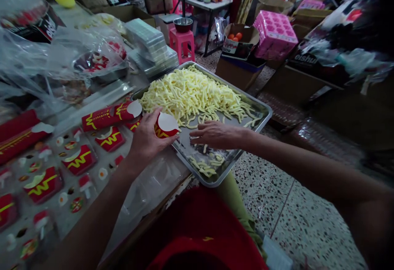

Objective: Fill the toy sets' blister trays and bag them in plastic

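Observation:
My left hand [147, 138] is closed round a small red fry carton [166, 125] with a yellow zigzag and a white inside. It is beside the near left edge of a metal tray [224, 173]. A large heap of pale yellow sticks shaped like French fries [191, 87] fills the far part of that tray. A few loose sticks lie near its front corner. Over the bare middle of the tray, my right hand [217, 134] is stretched out to the left, fingers extended, just short of the heap. I see nothing in its fingers.
Clear plastic packs with red cartons [79, 159] and small food-shaped pieces cover the table at left. Stacked red cartons [107, 115] lie behind them. Clear plastic boxes [147, 40] stand beyond. A pink stool [182, 44] holds a metal bowl; cardboard boxes [235, 71] stand at right.

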### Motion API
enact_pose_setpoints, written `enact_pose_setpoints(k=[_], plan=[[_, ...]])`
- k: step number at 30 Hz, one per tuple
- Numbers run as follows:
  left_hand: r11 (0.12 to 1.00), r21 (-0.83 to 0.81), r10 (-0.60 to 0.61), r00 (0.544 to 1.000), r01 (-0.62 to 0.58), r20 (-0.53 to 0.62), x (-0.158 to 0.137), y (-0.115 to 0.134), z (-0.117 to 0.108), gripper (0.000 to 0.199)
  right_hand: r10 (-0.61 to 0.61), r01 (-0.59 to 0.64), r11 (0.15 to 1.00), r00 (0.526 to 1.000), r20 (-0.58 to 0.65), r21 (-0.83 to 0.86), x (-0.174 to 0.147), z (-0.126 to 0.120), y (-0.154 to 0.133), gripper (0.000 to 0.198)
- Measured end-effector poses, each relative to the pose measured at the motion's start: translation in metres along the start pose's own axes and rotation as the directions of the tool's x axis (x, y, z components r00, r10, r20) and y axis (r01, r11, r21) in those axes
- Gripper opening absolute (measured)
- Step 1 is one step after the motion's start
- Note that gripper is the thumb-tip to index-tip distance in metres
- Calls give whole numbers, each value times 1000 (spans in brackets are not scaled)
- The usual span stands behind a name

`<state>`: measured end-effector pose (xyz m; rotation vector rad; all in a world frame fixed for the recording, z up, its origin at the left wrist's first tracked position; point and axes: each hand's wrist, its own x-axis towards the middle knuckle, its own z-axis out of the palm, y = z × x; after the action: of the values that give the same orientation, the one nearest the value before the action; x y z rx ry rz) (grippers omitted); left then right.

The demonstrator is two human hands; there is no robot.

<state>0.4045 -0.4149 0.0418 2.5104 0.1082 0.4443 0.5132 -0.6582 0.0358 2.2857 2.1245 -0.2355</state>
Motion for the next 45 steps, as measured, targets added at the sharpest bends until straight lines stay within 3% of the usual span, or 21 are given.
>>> enact_pose_setpoints(k=[3,6,9,11,13,15,18,22,24,26,28,30,33,37,40,45], plan=[[1000,-11,19,997,-18,73,-8,-2,1,88,-50,52,998,995,92,-22,11,7,7,25],[1000,-13,25,992,-24,126,-13,-4,6,92,10,-10,1000,996,88,6,18,15,11,19],[998,57,-7,989,-1,146,-16,-2,11,93,187,-188,982,981,41,22,22,20,8,11],[991,131,-44,987,24,154,-16,0,12,90,367,-365,930,929,-46,53,25,23,6,10],[981,190,-61,983,27,173,-14,4,13,86,465,-455,885,872,-151,93,29,25,6,11],[971,237,-66,972,11,225,-11,10,13,81,452,-445,892,867,-211,85,36,28,10,9],[950,313,-95,940,-13,328,-4,22,13,71,390,-389,920,902,-185,41,46,31,14,7],[911,407,-106,919,-63,379,3,35,21,68,510,-501,860,835,-205,98,46,16,8,8],[912,403,-88,917,-83,388,10,38,30,66,478,-469,878,848,-228,95,42,-2,5,9],[939,336,-54,933,-74,356,23,42,42,65,375,-370,927,903,-211,63,38,-25,8,12],[975,216,-5,965,-54,263,38,45,53,65,337,-325,941,920,-199,95,35,-46,19,16],[995,72,61,990,-71,127,52,48,61,69,354,-315,930,906,-233,190,30,-64,34,18],[983,-93,152,987,-157,-52,65,49,66,80,351,-259,925,863,-363,279,22,-81,47,19],[968,-164,161,969,-192,-186,65,44,70,91,470,-405,883,745,-474,238,20,-82,36,15],[968,-174,139,966,-178,-216,62,41,77,89,518,-487,853,744,-423,188,27,-74,22,19],[960,-221,128,974,-169,-186,61,48,90,77,514,-474,856,738,-438,205,25,-72,13,21]])
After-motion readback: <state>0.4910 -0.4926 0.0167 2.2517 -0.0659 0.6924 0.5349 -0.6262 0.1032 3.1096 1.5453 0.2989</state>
